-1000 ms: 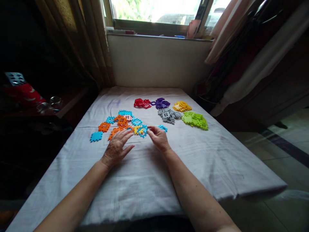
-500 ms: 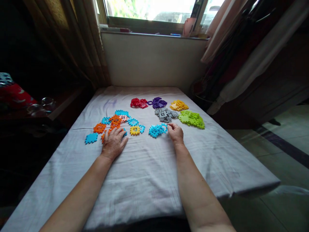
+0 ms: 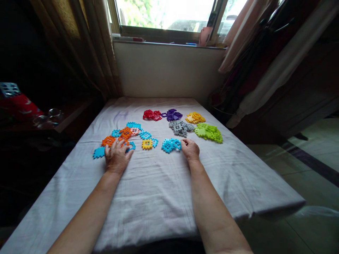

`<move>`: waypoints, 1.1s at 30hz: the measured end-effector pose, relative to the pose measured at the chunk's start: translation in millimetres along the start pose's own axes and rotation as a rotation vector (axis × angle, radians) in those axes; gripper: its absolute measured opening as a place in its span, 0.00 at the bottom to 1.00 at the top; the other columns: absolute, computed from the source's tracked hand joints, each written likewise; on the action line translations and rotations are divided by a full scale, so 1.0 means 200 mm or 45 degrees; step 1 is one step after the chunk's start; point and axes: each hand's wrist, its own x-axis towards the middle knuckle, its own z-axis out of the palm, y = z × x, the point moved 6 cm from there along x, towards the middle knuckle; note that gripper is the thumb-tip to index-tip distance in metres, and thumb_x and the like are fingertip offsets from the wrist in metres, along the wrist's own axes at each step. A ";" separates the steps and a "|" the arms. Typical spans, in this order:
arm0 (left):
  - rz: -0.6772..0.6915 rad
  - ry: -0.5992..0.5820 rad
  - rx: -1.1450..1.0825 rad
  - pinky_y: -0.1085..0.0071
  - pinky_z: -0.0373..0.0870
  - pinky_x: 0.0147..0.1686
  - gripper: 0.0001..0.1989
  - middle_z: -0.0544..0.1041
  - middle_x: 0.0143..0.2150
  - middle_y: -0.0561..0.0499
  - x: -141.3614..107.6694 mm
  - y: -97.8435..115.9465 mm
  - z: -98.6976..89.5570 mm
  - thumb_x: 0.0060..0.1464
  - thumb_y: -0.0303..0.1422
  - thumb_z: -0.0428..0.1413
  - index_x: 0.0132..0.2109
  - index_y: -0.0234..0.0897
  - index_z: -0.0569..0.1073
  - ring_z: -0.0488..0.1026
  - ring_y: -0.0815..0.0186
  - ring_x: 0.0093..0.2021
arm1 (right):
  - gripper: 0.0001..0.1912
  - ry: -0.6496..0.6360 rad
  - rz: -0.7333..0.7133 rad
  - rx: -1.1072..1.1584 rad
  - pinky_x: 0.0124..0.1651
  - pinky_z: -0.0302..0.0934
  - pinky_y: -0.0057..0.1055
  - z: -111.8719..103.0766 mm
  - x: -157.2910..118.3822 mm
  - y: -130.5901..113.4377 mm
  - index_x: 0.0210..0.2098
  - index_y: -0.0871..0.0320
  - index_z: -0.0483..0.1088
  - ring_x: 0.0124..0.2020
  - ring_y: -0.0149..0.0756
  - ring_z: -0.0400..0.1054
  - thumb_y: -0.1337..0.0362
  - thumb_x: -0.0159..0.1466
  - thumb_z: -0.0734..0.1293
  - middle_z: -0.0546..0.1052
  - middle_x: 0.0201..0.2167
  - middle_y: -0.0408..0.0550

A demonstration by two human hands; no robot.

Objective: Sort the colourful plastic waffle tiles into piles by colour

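My left hand [image 3: 117,157] lies palm down with its fingers spread over orange interlocking building pieces [image 3: 108,141]. A blue piece [image 3: 131,145] shows at its fingertips, and another flat blue piece [image 3: 99,152] lies to its left. My right hand [image 3: 190,149] is closed, thumb and fingers pinched at the right edge of a small pile of light blue building pieces [image 3: 169,145]. The fingers partly hide the piece they grip. Between my hands lies a yellow window-like piece [image 3: 147,144], with a blue frame piece [image 3: 154,142] against it.
Farther back on the white-clothed table [image 3: 156,197] lie red pieces [image 3: 152,115], purple pieces [image 3: 173,115], yellow pieces [image 3: 195,118], grey pieces [image 3: 181,128] and lime green pieces [image 3: 209,132]. A pink piece [image 3: 135,131] sits among the mixed ones. A wall and window stand behind.
My left hand has moved left over the orange pieces, uncovering a blue piece. My right hand has shifted slightly left and down, and the blue piece at its fingertips sits closer into the pile.
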 end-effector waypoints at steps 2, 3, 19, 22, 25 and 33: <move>0.009 -0.002 -0.030 0.35 0.49 0.64 0.07 0.78 0.56 0.45 0.00 0.00 -0.01 0.56 0.39 0.58 0.36 0.44 0.79 0.65 0.45 0.64 | 0.13 -0.014 -0.036 -0.019 0.37 0.62 0.29 0.00 0.00 -0.01 0.36 0.52 0.81 0.34 0.37 0.72 0.59 0.62 0.63 0.82 0.34 0.46; 0.029 -0.004 -0.051 0.36 0.49 0.65 0.06 0.78 0.56 0.45 0.01 0.00 -0.01 0.56 0.38 0.57 0.36 0.45 0.79 0.65 0.45 0.65 | 0.13 -0.019 -0.053 -0.025 0.36 0.61 0.28 0.00 0.00 -0.01 0.36 0.52 0.81 0.34 0.36 0.72 0.59 0.62 0.63 0.82 0.33 0.46; 0.350 -0.275 -0.440 0.48 0.59 0.64 0.11 0.78 0.56 0.47 0.17 0.61 0.16 0.62 0.42 0.54 0.43 0.45 0.78 0.70 0.54 0.61 | 0.14 0.064 0.038 0.084 0.36 0.63 0.29 -0.01 -0.01 0.00 0.38 0.50 0.81 0.35 0.39 0.74 0.59 0.63 0.63 0.83 0.34 0.47; 0.364 -0.345 -0.480 0.51 0.62 0.62 0.10 0.78 0.56 0.46 0.24 0.73 0.24 0.61 0.41 0.55 0.42 0.44 0.78 0.71 0.55 0.59 | 0.12 0.104 0.025 0.077 0.35 0.62 0.28 -0.01 -0.01 0.00 0.36 0.48 0.81 0.33 0.38 0.73 0.59 0.62 0.64 0.82 0.31 0.45; 0.371 -0.390 -0.471 0.51 0.63 0.61 0.12 0.77 0.58 0.45 0.26 0.78 0.30 0.60 0.42 0.56 0.46 0.44 0.78 0.70 0.54 0.60 | 0.12 0.111 0.019 0.071 0.34 0.62 0.28 -0.01 0.00 0.00 0.35 0.47 0.81 0.32 0.38 0.73 0.59 0.62 0.64 0.82 0.31 0.44; 0.315 -0.395 -0.250 0.44 0.53 0.65 0.12 0.77 0.58 0.45 0.14 0.48 0.25 0.59 0.36 0.55 0.49 0.44 0.77 0.68 0.52 0.63 | 0.15 -0.029 0.094 0.018 0.39 0.64 0.31 -0.02 0.01 -0.02 0.42 0.48 0.81 0.38 0.41 0.75 0.59 0.65 0.62 0.83 0.37 0.47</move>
